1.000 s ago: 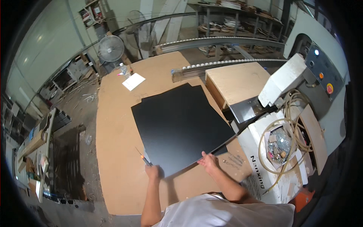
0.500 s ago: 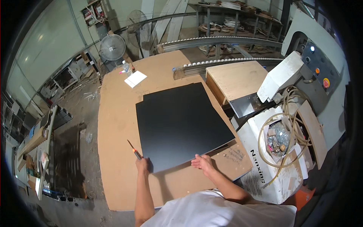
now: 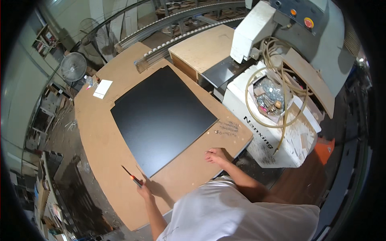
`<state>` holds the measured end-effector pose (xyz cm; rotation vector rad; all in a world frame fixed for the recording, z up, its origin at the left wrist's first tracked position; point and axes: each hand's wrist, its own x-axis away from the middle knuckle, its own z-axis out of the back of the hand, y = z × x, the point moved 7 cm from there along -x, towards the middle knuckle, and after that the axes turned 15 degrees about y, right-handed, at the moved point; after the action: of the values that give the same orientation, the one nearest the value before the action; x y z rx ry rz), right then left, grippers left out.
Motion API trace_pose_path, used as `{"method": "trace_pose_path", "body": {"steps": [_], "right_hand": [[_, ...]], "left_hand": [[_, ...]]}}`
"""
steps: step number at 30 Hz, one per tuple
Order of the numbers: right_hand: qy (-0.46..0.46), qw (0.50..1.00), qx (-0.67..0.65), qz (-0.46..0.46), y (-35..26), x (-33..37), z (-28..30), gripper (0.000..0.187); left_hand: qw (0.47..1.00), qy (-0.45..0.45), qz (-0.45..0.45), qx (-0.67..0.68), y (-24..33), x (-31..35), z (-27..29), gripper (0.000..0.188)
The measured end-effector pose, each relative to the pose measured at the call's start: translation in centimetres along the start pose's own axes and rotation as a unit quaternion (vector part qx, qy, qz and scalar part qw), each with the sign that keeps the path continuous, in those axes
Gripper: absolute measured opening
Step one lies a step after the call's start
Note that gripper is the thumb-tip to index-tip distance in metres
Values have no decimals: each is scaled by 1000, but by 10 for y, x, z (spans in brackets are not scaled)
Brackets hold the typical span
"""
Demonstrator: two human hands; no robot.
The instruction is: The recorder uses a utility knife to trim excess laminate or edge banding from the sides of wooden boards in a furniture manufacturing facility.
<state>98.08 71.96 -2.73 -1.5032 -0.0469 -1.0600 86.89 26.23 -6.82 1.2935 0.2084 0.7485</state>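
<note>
Left hand and right hand have come off the black panel, now flat on the tabletop (single or stacked, can't tell). Left fingers wrap a screwdriver-like tool; right fingers half open, seemingly empty. Laying-down looks done; anything left doesn't show.

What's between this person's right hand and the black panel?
A strip of brown tabletop. The head view shows it separating the right hand from the near edge of the black panel.
</note>
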Motion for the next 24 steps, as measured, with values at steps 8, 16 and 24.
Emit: {"method": "trace_pose_path", "body": {"steps": [8, 16, 24], "right_hand": [[56, 998, -29, -20, 43, -18, 27, 29], [57, 998, 8, -34, 38, -23, 29, 30], [68, 997, 6, -22, 45, -26, 27, 32]], "left_hand": [[982, -70, 165, 65, -4, 70, 3, 39], [951, -148, 227, 148, -11, 37, -42, 28], [884, -200, 324, 273, 15, 36, -46, 20]]}}
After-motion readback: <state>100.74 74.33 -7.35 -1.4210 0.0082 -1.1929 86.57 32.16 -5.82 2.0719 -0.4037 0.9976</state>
